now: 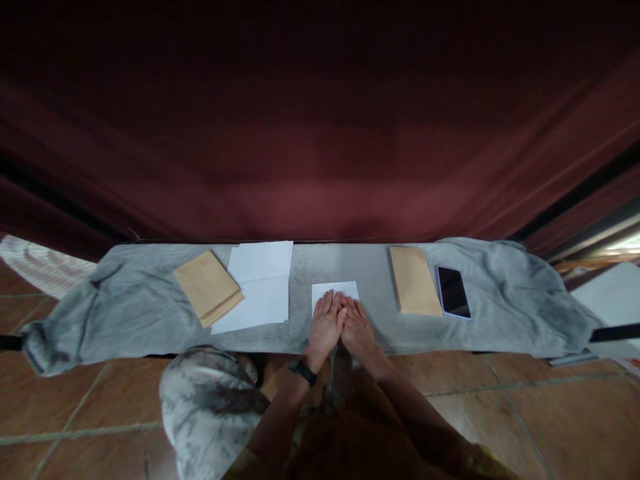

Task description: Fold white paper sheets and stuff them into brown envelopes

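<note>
A small white folded-looking sheet of paper (334, 287) lies on the grey cloth in front of me. My left hand (326, 325) rests flat on it, fingers stretched forward. Beside it, my right hand (356, 327) also presses flat on the paper, and the fingertips of both hands meet near its middle. The hands cover the lower part of the sheet. To the left are larger white sheets with crease lines (265, 287), partly under brown envelopes (206, 283). On the right sits a stack of brown envelopes (415, 280).
The grey cloth (150, 300) covers a long narrow bench. A phone (453, 292) with a dark screen lies right of the envelope stack. A dark red curtain-like surface (320, 167) rises behind the bench. Brown floor tiles (100, 420) show below.
</note>
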{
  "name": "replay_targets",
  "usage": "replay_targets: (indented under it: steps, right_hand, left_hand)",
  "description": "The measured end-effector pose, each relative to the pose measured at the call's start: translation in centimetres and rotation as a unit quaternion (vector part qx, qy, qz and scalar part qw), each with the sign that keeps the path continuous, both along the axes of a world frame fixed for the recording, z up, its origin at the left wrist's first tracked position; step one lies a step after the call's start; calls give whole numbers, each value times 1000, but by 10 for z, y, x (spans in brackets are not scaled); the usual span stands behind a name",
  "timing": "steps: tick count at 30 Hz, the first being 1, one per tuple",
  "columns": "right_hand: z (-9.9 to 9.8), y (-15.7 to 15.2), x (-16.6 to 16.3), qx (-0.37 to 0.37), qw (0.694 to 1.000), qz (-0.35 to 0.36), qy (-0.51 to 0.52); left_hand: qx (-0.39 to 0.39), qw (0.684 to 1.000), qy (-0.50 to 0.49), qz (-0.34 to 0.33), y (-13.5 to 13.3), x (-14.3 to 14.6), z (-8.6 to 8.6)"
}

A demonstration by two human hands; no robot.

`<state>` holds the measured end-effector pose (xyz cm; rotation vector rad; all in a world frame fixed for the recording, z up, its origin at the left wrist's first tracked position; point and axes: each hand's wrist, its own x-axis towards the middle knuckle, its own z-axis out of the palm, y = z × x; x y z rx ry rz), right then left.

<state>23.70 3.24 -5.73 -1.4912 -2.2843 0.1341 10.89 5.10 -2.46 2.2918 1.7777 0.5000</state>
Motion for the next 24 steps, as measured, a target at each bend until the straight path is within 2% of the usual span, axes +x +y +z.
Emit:
replay_targets:
  steps: [5, 14, 24]
  right_hand:
    - [-6, 6, 0, -4, 999, -29, 13]
    - [-5, 28, 14, 1, 996, -90, 26]
    - [-6, 40, 40, 0, 990, -140, -13]
  left_hand:
    - [-6, 999, -2, 42, -4, 2, -17]
    - [29, 992, 1, 120, -7, -4, -20]
    - [68, 984, 20, 164, -9, -6, -33]
